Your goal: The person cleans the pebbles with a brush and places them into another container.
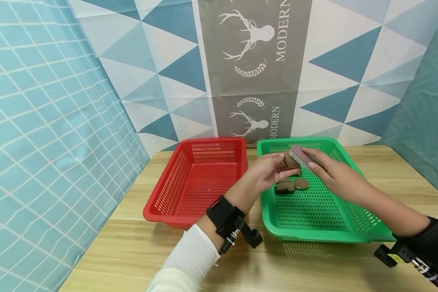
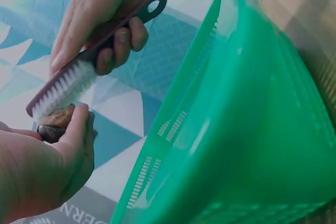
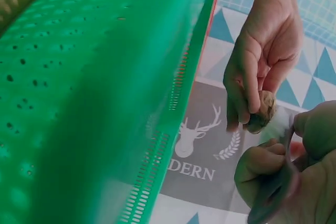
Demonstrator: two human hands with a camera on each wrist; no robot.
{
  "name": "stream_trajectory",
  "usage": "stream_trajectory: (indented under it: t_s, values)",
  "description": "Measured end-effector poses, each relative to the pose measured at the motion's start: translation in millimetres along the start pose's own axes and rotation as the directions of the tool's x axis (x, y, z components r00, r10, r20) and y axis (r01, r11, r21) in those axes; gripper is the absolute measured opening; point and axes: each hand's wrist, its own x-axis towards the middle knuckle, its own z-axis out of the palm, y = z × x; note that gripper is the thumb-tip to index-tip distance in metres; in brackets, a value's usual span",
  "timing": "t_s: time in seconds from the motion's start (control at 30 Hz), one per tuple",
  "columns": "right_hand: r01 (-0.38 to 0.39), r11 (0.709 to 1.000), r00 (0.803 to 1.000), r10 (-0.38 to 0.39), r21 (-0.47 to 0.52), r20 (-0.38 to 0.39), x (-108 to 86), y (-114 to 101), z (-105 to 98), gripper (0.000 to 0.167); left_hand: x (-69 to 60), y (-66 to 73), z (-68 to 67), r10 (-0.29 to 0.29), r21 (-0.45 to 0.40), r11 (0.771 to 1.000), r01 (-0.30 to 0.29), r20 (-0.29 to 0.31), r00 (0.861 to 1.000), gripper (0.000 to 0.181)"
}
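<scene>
Sheeting printed with matte triangles, deer heads and lettering forms the backdrop. Table: pale, wood-grained, smooth. Green basket, slightly glossy plastic, slotted walls and perforated floor, rounded corners; just beside it, on the person's left, stands a red basket of similar lattice build. Right hand has its fingers curled round the handle of a brush. Left hand pinches a brown lump between thumb and fingers. Brush: mauve-brown back, slim handle ending in a holed loop (clearest in the left wrist view), dense white bristles meeting the lump. Held lump: rounded, uneven, mottled tan with a dark underside, positioned above the left part of the green basket. Below it, on that basket's floor, rest smaller-looking brown pieces, roundish to oval, one dark-edged; exact count obscured.
</scene>
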Motion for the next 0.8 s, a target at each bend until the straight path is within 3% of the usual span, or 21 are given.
stream_trajectory:
  t_s: [0.13, 0.33, 0.47, 0.67, 0.8]
  values:
    - [0.0, 0.999, 0.999, -0.001, -0.044, -0.038, 0.0, -5.5, 1.2, 0.049, -2.1, -1.3, 6.2, 0.004, 0.0, 1.0, -0.004, 0.037, 0.999, 0.038]
    - [0.012, 0.98, 0.996, -0.03, -0.201, -0.085, -1.4, -11.2, 2.3, 0.034, -1.6, -3.7, 15.3, 0.029, 0.005, 1.0, -0.029, -0.021, 0.999, 0.044]
    - [0.003, 0.969, 0.995, -0.027, -0.246, -0.091, -0.3, -13.0, 1.0, 0.031, -2.0, -5.7, 22.0, 0.038, 0.074, 0.997, -0.037, -0.023, 0.999, 0.047]
    - [-0.043, 0.973, 0.997, 0.028, -0.228, -0.069, 2.9, -13.2, -3.7, 0.032, -2.5, -7.8, 25.8, 0.037, 0.16, 0.986, -0.039, 0.014, 0.999, 0.049]
    - [-0.115, 0.98, 0.993, 0.111, -0.165, -0.036, 6.2, -15.0, -4.8, 0.042, -1.5, -8.0, 25.0, 0.078, 0.147, 0.986, -0.077, 0.004, 0.997, 0.051]
